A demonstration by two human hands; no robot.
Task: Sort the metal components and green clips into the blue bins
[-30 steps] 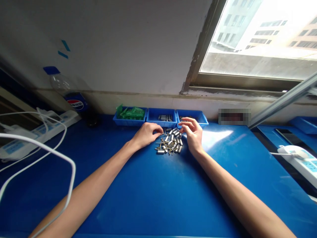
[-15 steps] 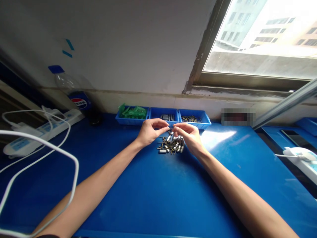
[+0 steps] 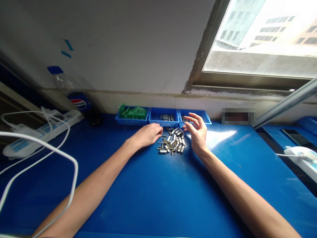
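A loose pile of small metal parts (image 3: 171,141), silvery block-like pieces mixed with thin brass-coloured pins, lies on the blue table. At its left edge rests my left hand (image 3: 148,135), palm down with the fingers curled in. A thin pin shows beside those fingertips; whether they grip anything is hidden. My right hand (image 3: 198,132) is raised at the pile's right side, thumb and fingers apart, with nothing visible between them. Its fingertips overlap the front of the right blue bin (image 3: 206,120), where thin dark pins lie. The middle blue bin (image 3: 156,121) holds grey metal pieces in a row.
The left blue bin (image 3: 121,121) contains green plastic packets (image 3: 135,112). A cola bottle (image 3: 80,100) stands at the back left beside a white power strip (image 3: 27,138). White cables (image 3: 74,165) loop over the left side. Another power strip (image 3: 305,162) lies far right.
My hands were together above the pile, fingertips meeting at a small thin part. Now they are apart: the left has lowered to the left edge, the right has opened and moved right.
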